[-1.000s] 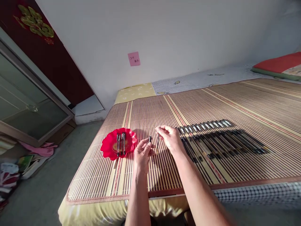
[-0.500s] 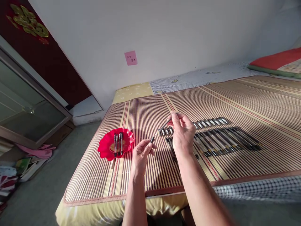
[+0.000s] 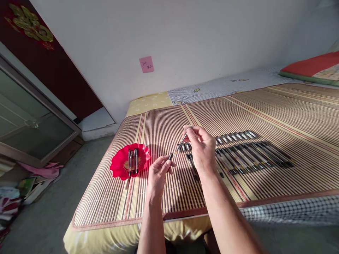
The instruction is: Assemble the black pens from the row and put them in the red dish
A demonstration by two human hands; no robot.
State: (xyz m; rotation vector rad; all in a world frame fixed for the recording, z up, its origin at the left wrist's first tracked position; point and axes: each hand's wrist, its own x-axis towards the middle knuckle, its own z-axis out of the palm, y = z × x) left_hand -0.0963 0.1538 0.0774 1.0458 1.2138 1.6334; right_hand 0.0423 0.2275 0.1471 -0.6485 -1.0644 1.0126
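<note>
My left hand (image 3: 159, 173) pinches a short black pen piece (image 3: 171, 156) that points up and to the right. Between the fingertips of my right hand (image 3: 203, 150) is a thin pen refill (image 3: 182, 141), slanting down with its lower end close by the black piece; whether they touch I cannot tell. Beneath and beyond my right hand lie a row of pen caps (image 3: 234, 137) and, nearer me, a row of clear pen barrels (image 3: 245, 158) with dark ends. My right hand and wrist hide part of both rows.
Left of my hands, a red scalloped plate (image 3: 116, 166) holds several black-capped pens (image 3: 133, 161). Everything lies on a striped bamboo mat (image 3: 106, 201) over a bed. A pink note (image 3: 146, 64) sticks to the wall; a folded red cloth (image 3: 309, 65) rests far right.
My right hand has moved a little left, bringing the refill's lower end down closer to the black pen piece. My left hand has barely moved.
</note>
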